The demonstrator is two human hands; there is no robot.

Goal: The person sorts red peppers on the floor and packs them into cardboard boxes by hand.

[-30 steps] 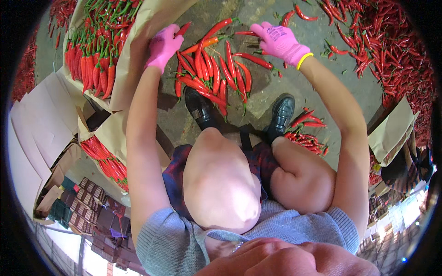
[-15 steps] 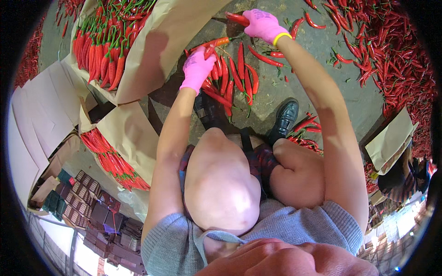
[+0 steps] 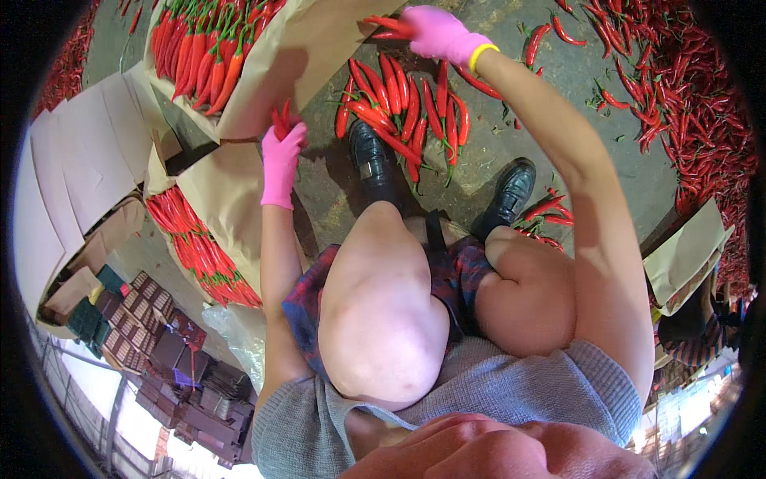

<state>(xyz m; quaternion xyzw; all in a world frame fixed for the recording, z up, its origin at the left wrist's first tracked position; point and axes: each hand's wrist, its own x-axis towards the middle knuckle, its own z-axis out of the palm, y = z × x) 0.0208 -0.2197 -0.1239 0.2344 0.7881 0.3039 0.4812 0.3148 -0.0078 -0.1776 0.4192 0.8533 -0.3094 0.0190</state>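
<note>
In a pink glove, my left hand (image 3: pixel 284 160) is closed round a few red chili peppers (image 3: pixel 281 120), whose ends stick up past the fingers. It hangs beside the paper lining of the large box (image 3: pixel 275 68). Farther off, my right hand (image 3: pixel 445 35), in a pink glove with a yellow cuff, is closed on other red chilies (image 3: pixel 388 27) that point left. Between my hands and my shoes, a loose row of chilies (image 3: pixel 411 112) lies on the concrete floor.
Neatly stacked chilies (image 3: pixel 209 56) fill the large box at upper left; a second paper-lined box (image 3: pixel 219 188) sits nearer. A wide heap of chilies (image 3: pixel 702 120) covers the right side. Stray chilies lie by my right shoe (image 3: pixel 511 191). White sheets (image 3: pixel 76 176) stand at far left.
My left hand has moved left and nearer, away from the floor row to beside the boxes, carrying chilies. The right hand has shifted slightly left, now with more than one chili showing.
</note>
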